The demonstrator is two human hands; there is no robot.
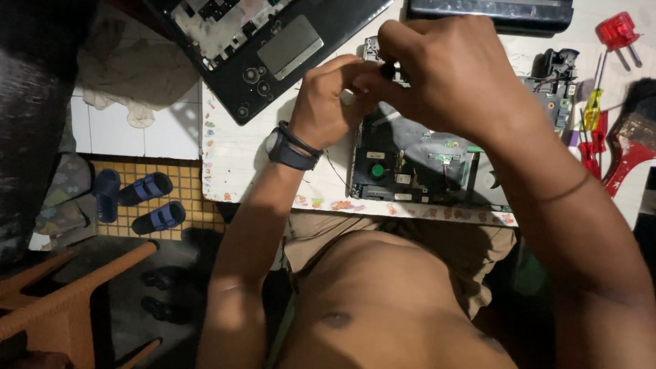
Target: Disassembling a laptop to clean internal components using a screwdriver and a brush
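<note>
Fingers of both hands meet over the far edge of the laptop board (410, 160), which lies on the white table (239, 154) straight ahead of me at twelve o'clock. My left hand (328, 102), the one with the black wristwatch (290, 147), is curled with thumb and fingertips pinched together, and my right hand (437, 68) closes over it from two o'clock, pinched on a small dark part (388, 68) between them. What that part is I cannot tell; my knuckles hide most of it.

By my judgement the board is light and stiff but fragile: thin, crowded with small components, a round fan (378, 171) at its seven o'clock corner and thin wires across it. I would take hold of it by its bare edges only, never by the fan or the connectors, and keep it flat so it does not flex. The small part looks light enough to slip, so a fingertip pinch suits it.

At ten o'clock lies the black laptop palm-rest shell (260, 48) with its grey touchpad. At three o'clock sit red-handled screwdrivers (593, 137) and a brush (635, 133) with a red handle.
</note>
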